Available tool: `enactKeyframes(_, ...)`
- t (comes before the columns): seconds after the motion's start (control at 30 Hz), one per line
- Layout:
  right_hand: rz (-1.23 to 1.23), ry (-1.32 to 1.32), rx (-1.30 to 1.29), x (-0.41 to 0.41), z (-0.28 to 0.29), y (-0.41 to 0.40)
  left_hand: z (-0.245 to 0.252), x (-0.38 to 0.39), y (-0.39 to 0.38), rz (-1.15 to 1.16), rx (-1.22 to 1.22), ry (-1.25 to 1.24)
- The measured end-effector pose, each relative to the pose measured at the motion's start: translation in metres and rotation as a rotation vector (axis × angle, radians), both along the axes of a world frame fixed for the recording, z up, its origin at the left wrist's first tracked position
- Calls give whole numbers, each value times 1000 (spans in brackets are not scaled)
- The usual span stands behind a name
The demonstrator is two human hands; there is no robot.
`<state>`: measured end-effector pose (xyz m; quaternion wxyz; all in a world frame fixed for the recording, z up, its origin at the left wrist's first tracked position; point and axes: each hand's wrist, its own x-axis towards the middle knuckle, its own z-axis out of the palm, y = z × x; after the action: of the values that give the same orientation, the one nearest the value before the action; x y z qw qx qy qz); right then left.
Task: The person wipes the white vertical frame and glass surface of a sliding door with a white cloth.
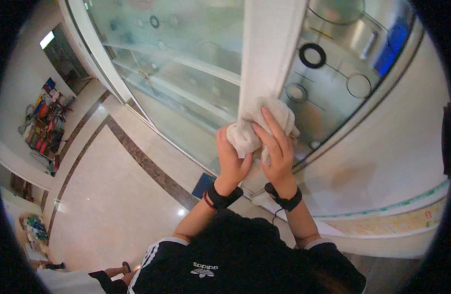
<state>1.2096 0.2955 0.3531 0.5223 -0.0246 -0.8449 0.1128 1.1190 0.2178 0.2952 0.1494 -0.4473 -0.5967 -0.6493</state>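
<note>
Both hands are together on a bunched beige cloth [271, 114], which lies against the white door frame post [271, 47]. My left hand [231, 158] grips the cloth's lower left part, thumb toward the middle. My right hand [278, 147] lies over its right part with the fingers spread upward. Left of the post is a frosted glass panel [181, 77]; to its right is another glass panel [310, 81] with printed rings and lines. The cloth hides part of the post and the right panel's edge.
A pale tiled floor [111, 183] with dark stone bands lies at left. Along the far wall is a heap of mixed items [47, 117]. A blue object [204, 185] sits by the door's base. Another person's leg [115, 272] shows at lower left. A white wall [357, 176] curves at right.
</note>
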Motion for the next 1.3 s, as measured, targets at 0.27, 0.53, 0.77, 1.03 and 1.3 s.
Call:
enactKeyframes(0.27, -206, -140, 1, -59, -57, -3, -43, -60, 19, 0, -168, 33)
enactKeyframes(0.53, -108, 12, -194, -68, -48, -3, -19, -77, 9, -73, -259, 152)
enactKeyframes(0.77, -162, -22, -94, -75, -43, -1, -39, -84, 21, -73, -171, -14)
enactKeyframes(1.03, -30, -90, -235, -78, -39, 2, -58, -85, 21, -94, -172, -149)
enactKeyframes(1.3, -23, -182, -43, -74, -82, 7, -124, -80, 21, -113, -215, -375)
